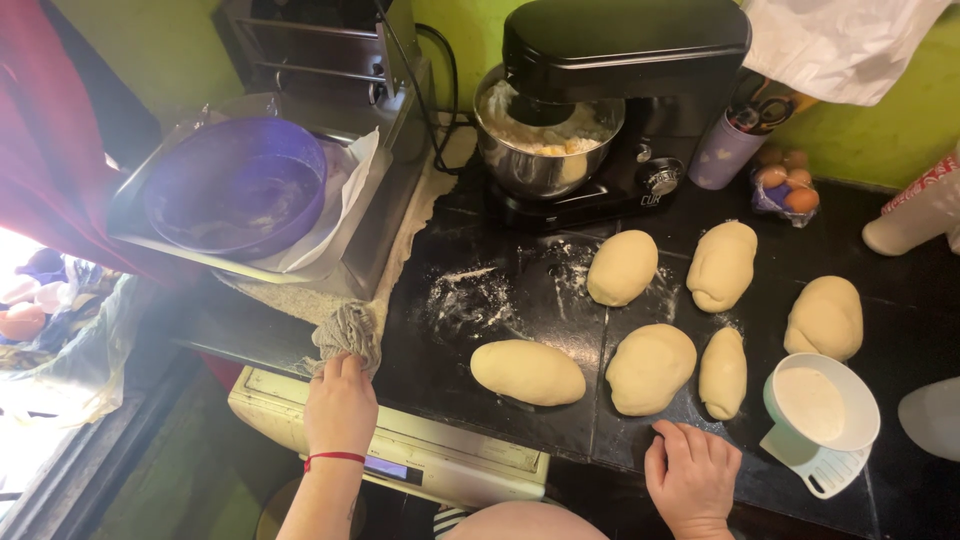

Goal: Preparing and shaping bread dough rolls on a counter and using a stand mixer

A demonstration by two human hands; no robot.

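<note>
Left hand (340,400) clamped on grey cloth (348,335) left of floured counter (480,300); right hand (692,478) flat, fingers apart. Six dough loaves (528,372) shaped; more dough in mixer bowl (545,140).

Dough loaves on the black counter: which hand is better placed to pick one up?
The right hand. It rests flat on the counter just below the nearest dough loaves, empty. The left hand is off to the side, gripping a grey cloth.

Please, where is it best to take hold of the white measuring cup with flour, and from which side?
Probably by the flat handle of the white measuring cup, which sticks out toward the counter's near edge. Come from the near side with the right hand, which rests closest. Keep it level: flour sits inside.
</note>
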